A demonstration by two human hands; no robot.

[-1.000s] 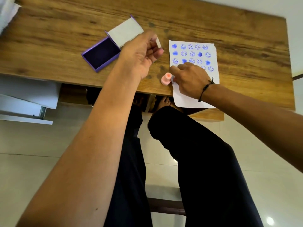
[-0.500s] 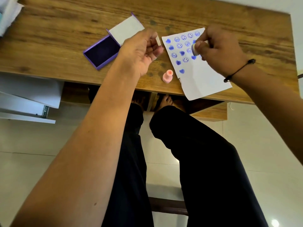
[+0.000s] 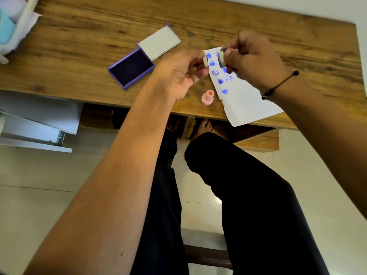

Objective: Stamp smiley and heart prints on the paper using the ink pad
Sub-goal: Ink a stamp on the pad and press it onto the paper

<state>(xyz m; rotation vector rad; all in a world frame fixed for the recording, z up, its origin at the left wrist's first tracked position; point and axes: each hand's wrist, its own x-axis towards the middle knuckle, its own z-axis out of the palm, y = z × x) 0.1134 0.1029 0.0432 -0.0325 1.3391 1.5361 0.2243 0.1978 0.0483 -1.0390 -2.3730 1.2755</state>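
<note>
A white paper [image 3: 246, 104] with blue smiley and heart prints lies tilted on the wooden table [image 3: 297, 56], its lower corner hanging over the front edge. My right hand [image 3: 252, 60] is raised above the paper's top, shut on a small stamp [image 3: 221, 60] whose inked purple face points left. My left hand [image 3: 180, 72] hovers just left of it, pinching a small white cap [image 3: 205, 61]. A pink stamp [image 3: 208, 97] stands on the table by the paper's left edge. The purple ink pad [image 3: 131, 69] lies open to the left, its white-lined lid [image 3: 158, 43] folded back.
A white and light-blue container [image 3: 10, 30] sits at the table's far left corner. White drawer panels [image 3: 37, 124] jut out under the table on the left. My dark-trousered legs [image 3: 248, 195] and bare feet are below the front edge.
My right hand left the pink stamp, turned the paper counter-clockwise, then rose with a stamp toward my left hand. The left hand stayed nearly still with its cap.
</note>
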